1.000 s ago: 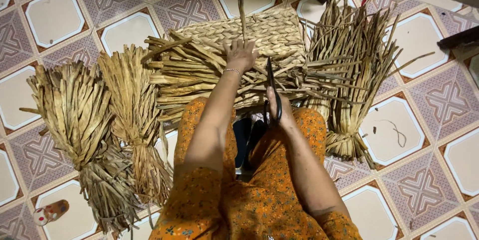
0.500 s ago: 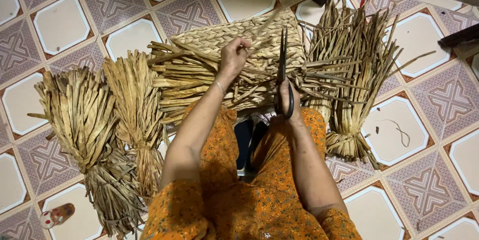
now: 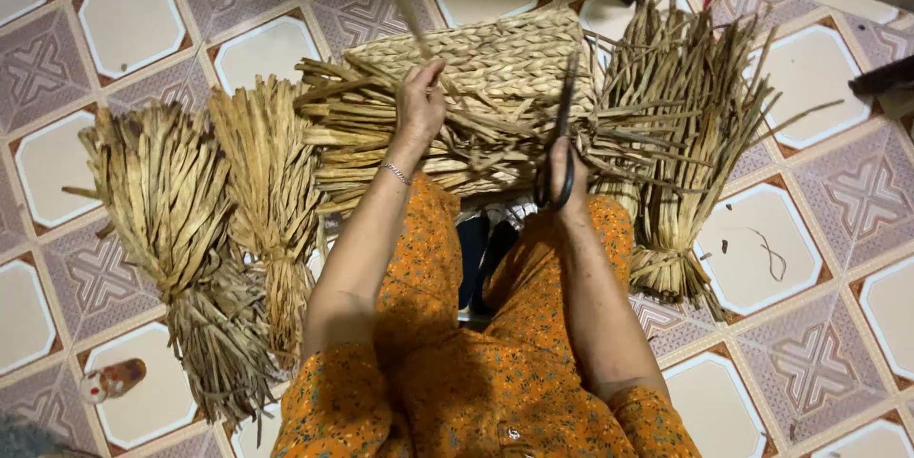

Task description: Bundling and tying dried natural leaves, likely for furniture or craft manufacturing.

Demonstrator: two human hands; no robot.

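Indoors; patterned tile floor (image 3: pixel 143 25) | left hand (image 3: pixel 420 101) pinches straw strand (image 3: pixel 405 10) | right hand (image 3: pixel 566 172) grips scissors (image 3: pixel 566 129)

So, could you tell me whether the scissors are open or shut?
Shut, it seems: the scissors in the right hand show one dark blade line.

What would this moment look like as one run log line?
left hand: pinching a straw strand above woven mat | right hand: holding scissors upright | straw bundles on tiled floor both sides
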